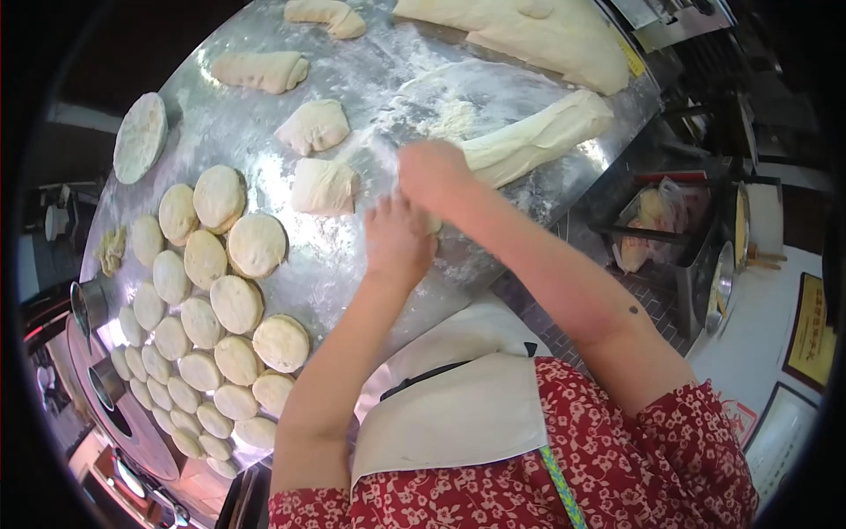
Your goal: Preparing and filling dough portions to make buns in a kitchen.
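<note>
My left hand (400, 238) lies palm down over a small dough piece (433, 225), whose pale edge shows at the thumb side. Just above it is my right hand (433, 173), curled and slightly blurred; whatever its fingers hold is hidden. Past the right hand, a long dough roll (542, 139) stretches to the upper right, its near end hidden behind that hand. Two short cut dough pieces, one squarish (324, 186) and one folded (314, 125), lie to the left on the floured metal table (370, 79).
Many flattened dough rounds (236, 304) crowd the left side of the table. Two rolled dough pieces (261, 71) and a large dough slab (529, 33) lie farther off. A white disc (140, 137) is at the left edge. Metal cups (106, 382) stand beside it; a rack (661, 225) stands right.
</note>
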Available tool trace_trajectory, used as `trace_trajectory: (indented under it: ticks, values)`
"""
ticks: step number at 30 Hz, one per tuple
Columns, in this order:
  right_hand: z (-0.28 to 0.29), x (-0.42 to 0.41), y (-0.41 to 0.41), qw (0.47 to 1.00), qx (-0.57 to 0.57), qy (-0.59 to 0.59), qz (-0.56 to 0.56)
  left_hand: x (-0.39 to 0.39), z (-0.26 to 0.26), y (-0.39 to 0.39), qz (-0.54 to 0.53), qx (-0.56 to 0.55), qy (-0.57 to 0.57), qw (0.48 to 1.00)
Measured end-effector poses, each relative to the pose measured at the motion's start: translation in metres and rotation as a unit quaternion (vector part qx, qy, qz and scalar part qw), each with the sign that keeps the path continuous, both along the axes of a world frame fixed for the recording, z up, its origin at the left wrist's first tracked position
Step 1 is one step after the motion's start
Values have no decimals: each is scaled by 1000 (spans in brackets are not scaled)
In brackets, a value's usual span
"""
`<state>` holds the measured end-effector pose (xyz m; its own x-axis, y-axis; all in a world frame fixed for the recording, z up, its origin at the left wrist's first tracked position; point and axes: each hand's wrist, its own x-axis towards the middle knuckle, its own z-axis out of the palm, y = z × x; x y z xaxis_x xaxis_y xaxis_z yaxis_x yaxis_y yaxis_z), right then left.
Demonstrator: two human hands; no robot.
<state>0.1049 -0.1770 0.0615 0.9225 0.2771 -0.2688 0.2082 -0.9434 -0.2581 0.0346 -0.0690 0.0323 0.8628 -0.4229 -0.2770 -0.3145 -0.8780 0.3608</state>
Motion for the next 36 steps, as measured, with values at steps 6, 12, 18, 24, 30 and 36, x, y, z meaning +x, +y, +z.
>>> trace_trajectory:
  ticks: [6, 12, 18, 24, 30, 36]
  values:
    - [13, -78, -56, 999, 36, 1, -19, -32, 11, 82, 119, -135, 51, 982]
    - [32, -45, -123, 982, 80, -63, -158, -22, 45, 91, 184, -277, 165, 929]
    - [-6, 2, -97, 988, -48, -21, -144, 32, 29, -21, 0, -209, -65, 976]
    - [-6, 41, -103, 985, 15, -74, -152, 62, -19, -92, 23, -75, -218, 973]
    - [-15, -15, -121, 989, 92, 52, -103, 39, 11, -58, -20, -83, 39, 996]
    - [34, -63, -174, 972, 157, -29, -173, 5, 12, 26, 205, -394, 307, 841]
